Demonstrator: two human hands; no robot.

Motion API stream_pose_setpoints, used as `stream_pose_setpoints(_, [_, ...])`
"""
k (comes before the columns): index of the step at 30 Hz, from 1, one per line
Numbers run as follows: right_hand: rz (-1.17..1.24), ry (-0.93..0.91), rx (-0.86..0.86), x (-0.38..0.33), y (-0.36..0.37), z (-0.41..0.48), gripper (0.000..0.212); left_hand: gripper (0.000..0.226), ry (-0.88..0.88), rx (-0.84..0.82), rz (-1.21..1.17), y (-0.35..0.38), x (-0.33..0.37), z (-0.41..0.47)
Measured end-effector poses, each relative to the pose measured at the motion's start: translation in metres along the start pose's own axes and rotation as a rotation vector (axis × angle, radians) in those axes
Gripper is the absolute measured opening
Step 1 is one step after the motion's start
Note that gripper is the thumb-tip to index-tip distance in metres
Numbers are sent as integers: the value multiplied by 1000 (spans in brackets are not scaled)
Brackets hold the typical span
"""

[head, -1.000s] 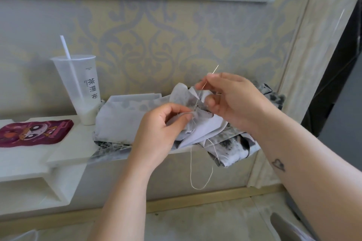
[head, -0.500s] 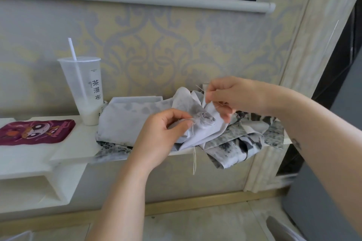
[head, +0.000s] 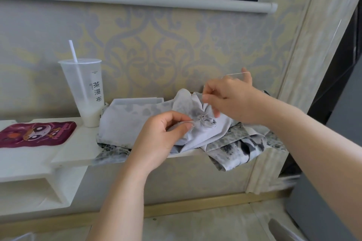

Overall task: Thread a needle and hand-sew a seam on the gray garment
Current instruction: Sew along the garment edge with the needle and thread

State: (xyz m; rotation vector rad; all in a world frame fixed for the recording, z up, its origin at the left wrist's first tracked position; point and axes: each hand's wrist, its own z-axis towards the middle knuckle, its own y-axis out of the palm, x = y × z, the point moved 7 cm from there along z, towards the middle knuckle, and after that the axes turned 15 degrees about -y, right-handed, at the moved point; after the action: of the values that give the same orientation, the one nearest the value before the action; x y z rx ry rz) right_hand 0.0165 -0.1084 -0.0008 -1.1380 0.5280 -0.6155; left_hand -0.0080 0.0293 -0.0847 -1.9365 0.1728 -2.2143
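The gray garment (head: 125,121) lies bunched on a white shelf (head: 74,148), its patterned side hanging over the front edge. My left hand (head: 162,137) pinches a gathered fold of the cloth between thumb and forefinger. Just right of it and a little higher, my right hand (head: 233,100) has its fingers curled over the fold, apparently pinching the needle, which is too small to make out. A thin pale thread (head: 237,74) runs across above my right hand's knuckles.
A tall clear plastic cup (head: 84,92) with a white straw stands left of the garment by the wall. A maroon cartoon pouch (head: 35,133) lies at the shelf's left end. A lower shelf step sits below on the left; tiled floor lies underneath.
My right hand has moved right and slightly up from the fold, drawing the thread. The loop hanging under the shelf edge is gone. My left hand keeps its pinch.
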Motion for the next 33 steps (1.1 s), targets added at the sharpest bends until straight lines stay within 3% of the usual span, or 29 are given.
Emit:
stream_pose_setpoints(3, [160,79,-104,10,3,-6,23,15,-15,-9,-14,0,-1,0])
stream_pose_setpoints(5, [643,150,-112,11,11,-13,19,15,-9,6,4,0,-1,0])
stream_pose_setpoints(7, [1212,198,1,4,14,-14,19,16,-11,6,11,0,-1,0])
stream_pose_setpoints(9, [1463,167,191,4,12,-8,22,18,-10,5,16,0,-1,0])
stream_pose_setpoints(10, [1418,139,282,7,10,-5,22,18,-6,7,19,0,-1,0])
stream_pose_setpoints(13, [869,83,484,18,-5,-1,20,13,-5,-4,17,1,1,-2])
stream_pose_setpoints(15, [627,50,564,18,-13,-3,18,13,-5,-4,12,1,2,-3])
stream_pose_setpoints(20, [598,26,604,13,-12,-5,17,12,-14,5,14,-1,2,-2])
stream_pose_setpoints(24, [617,-69,484,-11,-9,-9,16,13,-51,-10,-17,0,1,-2])
stream_pose_setpoints(27, [493,-98,415,-23,6,-15,13,11,-65,-14,-41,0,2,-3])
stream_pose_setpoints(33, [102,-182,544,-20,41,-27,14,10,-44,-15,3,3,7,-8])
